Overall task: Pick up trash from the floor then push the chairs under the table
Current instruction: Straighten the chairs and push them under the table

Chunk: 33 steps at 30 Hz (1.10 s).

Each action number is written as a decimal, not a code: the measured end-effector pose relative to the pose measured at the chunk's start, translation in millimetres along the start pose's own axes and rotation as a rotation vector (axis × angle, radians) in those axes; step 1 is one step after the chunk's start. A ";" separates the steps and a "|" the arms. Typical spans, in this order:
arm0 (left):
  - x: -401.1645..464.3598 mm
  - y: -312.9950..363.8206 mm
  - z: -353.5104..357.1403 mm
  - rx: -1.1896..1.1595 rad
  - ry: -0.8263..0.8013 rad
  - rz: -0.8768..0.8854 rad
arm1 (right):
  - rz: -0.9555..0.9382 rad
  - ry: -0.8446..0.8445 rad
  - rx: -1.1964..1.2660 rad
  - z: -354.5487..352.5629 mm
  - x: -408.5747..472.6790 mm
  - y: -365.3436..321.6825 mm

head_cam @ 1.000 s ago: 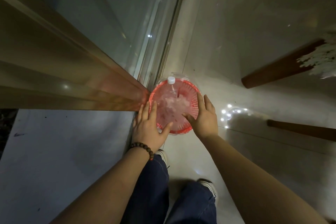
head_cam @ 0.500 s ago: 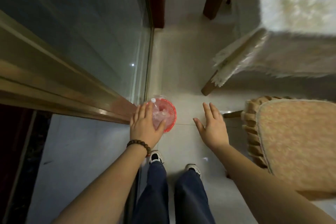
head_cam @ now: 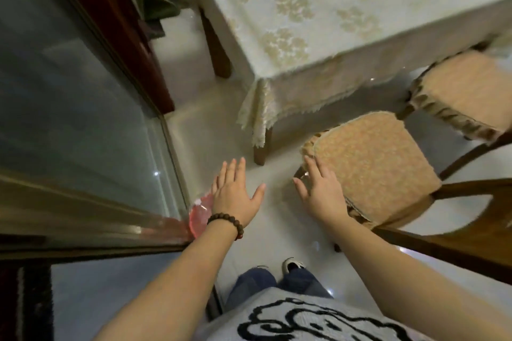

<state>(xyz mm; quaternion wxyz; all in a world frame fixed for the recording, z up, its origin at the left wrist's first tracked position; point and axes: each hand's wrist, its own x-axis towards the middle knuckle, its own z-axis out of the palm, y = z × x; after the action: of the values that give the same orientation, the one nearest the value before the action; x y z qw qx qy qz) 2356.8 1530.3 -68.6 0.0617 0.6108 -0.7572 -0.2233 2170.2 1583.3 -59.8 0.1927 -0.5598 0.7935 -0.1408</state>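
Observation:
A red trash basket [head_cam: 200, 213] stands on the floor by the glass cabinet's corner, mostly hidden behind my left wrist. My left hand [head_cam: 235, 191] hovers above it, fingers spread, holding nothing. My right hand [head_cam: 320, 188] is open too, its fingers at the near left edge of the padded seat of a wooden chair [head_cam: 371, 169]. That chair stands pulled out from the table [head_cam: 304, 16], which wears a pale floral cloth. A second cushioned chair [head_cam: 465, 91] stands further right, also out from the table.
A glass-fronted cabinet [head_cam: 83, 119] with a gold frame fills the left side. Dark wooden furniture [head_cam: 122, 30] and a green cloth [head_cam: 158, 5] lie beyond it. Pale glossy floor tiles [head_cam: 216, 124] run between cabinet and table. My shoes [head_cam: 292, 264] are below.
Both hands have come off the red basket and risen as the view lifted. The right hand moved right to the chair seat. The table and chairs have come into view.

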 end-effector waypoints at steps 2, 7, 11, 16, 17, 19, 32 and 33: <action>5.9 20.1 5.8 0.019 -0.029 0.097 | 0.097 0.053 0.022 -11.7 -14.3 15.9; 0.9 83.9 34.6 0.073 -0.145 0.339 | 0.365 0.180 0.094 -30.1 -75.8 69.6; -27.0 144.9 62.4 0.089 -0.245 0.548 | 0.607 0.276 0.181 -32.7 -143.3 112.8; -78.1 220.6 91.6 0.116 -0.321 0.774 | 0.875 0.391 0.182 -41.7 -229.3 162.9; -88.9 235.7 95.8 0.116 -0.332 0.814 | 0.914 0.421 0.176 -46.0 -245.1 172.5; -110.5 264.1 103.9 0.104 -0.357 0.879 | 0.974 0.470 0.179 -55.3 -274.7 191.4; -247.0 451.2 152.3 -0.055 -0.100 1.058 | 1.016 0.592 0.201 -126.3 -419.6 358.1; -256.2 465.1 159.5 -0.056 -0.091 1.045 | 0.996 0.582 0.194 -135.4 -425.9 374.5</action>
<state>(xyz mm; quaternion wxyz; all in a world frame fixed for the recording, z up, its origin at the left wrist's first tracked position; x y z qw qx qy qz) 1944.1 1888.0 27.4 0.1483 0.1394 -0.9564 -0.2094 1922.5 2110.7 -41.1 0.0600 -0.0374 0.9648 -0.2533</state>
